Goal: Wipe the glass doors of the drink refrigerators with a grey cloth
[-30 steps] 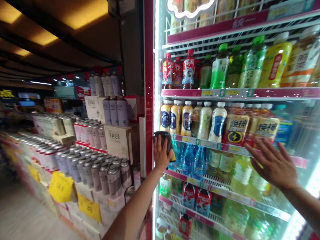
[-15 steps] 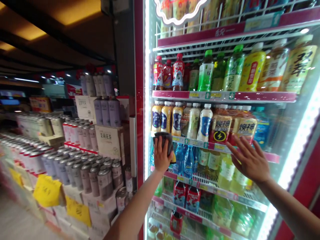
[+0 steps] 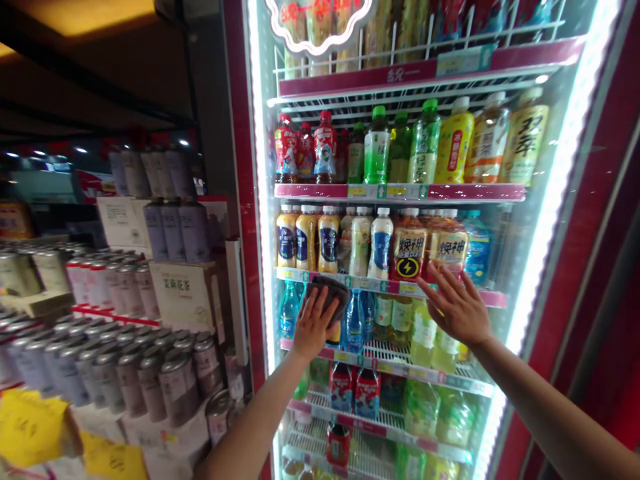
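Note:
A dark grey cloth (image 3: 336,291) is under the fingers of my left hand (image 3: 311,327), held flat toward the glass front of a lit drinks cooler (image 3: 245,200). A bit of yellow and black shows below the cloth; what it is, I cannot make out. My right hand (image 3: 461,311) is open, fingers spread, and holds nothing. It is up at the glass on the right; whether the palm touches, I cannot tell. Behind the hands, a shelf edge (image 3: 400,288) runs below white-capped bottles (image 3: 382,247) and dark multipacks (image 3: 409,257).
Green-capped tea bottles (image 3: 377,150) fill a higher shelf, and red drink packs (image 3: 341,387) sit lower down. To the left, stacked cans (image 3: 175,383) and cartons (image 3: 183,297) stand close to the cooler, with yellow price signs (image 3: 33,427) in front.
The view has swung right, so the cooler sits further left. The cloth under my left hand has shifted right and slightly down across the glass. My right hand stays open beside the multipacks.

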{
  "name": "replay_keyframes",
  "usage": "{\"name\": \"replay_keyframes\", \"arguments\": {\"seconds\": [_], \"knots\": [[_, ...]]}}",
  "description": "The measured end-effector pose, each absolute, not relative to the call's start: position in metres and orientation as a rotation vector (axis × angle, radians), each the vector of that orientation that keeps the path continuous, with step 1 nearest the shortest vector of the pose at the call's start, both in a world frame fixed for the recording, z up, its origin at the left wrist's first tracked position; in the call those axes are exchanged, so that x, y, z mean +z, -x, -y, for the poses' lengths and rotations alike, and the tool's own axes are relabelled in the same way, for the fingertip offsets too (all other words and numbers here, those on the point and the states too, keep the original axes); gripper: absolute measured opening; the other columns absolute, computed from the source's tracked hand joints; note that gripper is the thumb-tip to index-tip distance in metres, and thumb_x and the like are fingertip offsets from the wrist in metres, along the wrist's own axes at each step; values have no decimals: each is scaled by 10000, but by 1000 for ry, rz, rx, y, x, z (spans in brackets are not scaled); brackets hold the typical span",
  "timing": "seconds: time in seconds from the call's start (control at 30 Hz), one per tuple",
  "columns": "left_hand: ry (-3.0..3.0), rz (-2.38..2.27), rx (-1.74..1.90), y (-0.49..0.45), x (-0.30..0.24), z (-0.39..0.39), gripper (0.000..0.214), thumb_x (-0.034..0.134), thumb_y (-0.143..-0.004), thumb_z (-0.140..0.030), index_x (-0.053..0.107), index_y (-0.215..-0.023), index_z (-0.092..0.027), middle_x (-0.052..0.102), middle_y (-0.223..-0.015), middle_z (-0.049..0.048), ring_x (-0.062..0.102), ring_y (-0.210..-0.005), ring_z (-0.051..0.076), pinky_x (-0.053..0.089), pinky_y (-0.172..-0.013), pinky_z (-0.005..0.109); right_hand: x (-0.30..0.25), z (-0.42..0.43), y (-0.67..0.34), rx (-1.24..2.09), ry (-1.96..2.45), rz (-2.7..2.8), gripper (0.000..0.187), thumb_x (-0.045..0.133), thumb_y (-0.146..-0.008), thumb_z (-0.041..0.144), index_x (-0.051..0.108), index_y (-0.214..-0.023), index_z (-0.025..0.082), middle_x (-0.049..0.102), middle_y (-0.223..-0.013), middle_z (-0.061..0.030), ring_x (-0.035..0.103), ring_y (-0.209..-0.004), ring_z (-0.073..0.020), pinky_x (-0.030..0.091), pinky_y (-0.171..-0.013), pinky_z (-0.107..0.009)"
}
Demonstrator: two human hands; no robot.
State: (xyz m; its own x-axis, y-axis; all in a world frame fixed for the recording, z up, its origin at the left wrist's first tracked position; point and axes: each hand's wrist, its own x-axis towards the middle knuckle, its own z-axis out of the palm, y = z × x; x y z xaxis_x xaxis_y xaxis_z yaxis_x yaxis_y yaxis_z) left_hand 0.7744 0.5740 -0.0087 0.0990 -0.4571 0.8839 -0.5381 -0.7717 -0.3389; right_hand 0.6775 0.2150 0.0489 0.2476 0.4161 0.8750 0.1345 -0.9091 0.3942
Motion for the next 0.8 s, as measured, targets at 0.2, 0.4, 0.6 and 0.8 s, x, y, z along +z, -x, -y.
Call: {"name": "replay_keyframes", "arguments": {"seconds": [0.2,0.4,0.6,0.8], "knots": [[-2057,507,1703,-765,50,-495,829,562,-966,-269,91,-1648,-248,2,-1732,78,6,-1586,372,238,-1253,658,51,-214,-677,1644,-2313,-482,836,590,-966,309,91,-1635,362,173,-1699,-21,320,-1524,-287,201,-1274,-521],[-2302,1230,1719,-751,12,-501,809,627,-944,-375,208,-1631,-292,176,-1713,33,103,-1586,301,282,-1274,520,53,-214,-676,1655,-2302,-483,829,574,-979,294,73,-1636,363,189,-1695,-25,324,-1524,-272,204,-1272,-514],[-2196,590,1704,-767,52,-533,844,560,-977,-271,48,-1648,-263,-49,-1727,75,2,-1583,358,252,-1258,629,53,-214,-677,1661,-2293,-495,870,580,-975,285,15,-1633,357,166,-1701,-26,305,-1532,-276,195,-1274,-532],[-2250,767,1653,-750,59,-465,838,556,-975,-293,63,-1650,-232,-51,-1729,68,-35,-1580,361,228,-1275,611,53,-212,-677,1670,-2309,-526,875,593,-971,304,24,-1633,359,159,-1704,-17,287,-1540,-269,182,-1278,-523]]}}
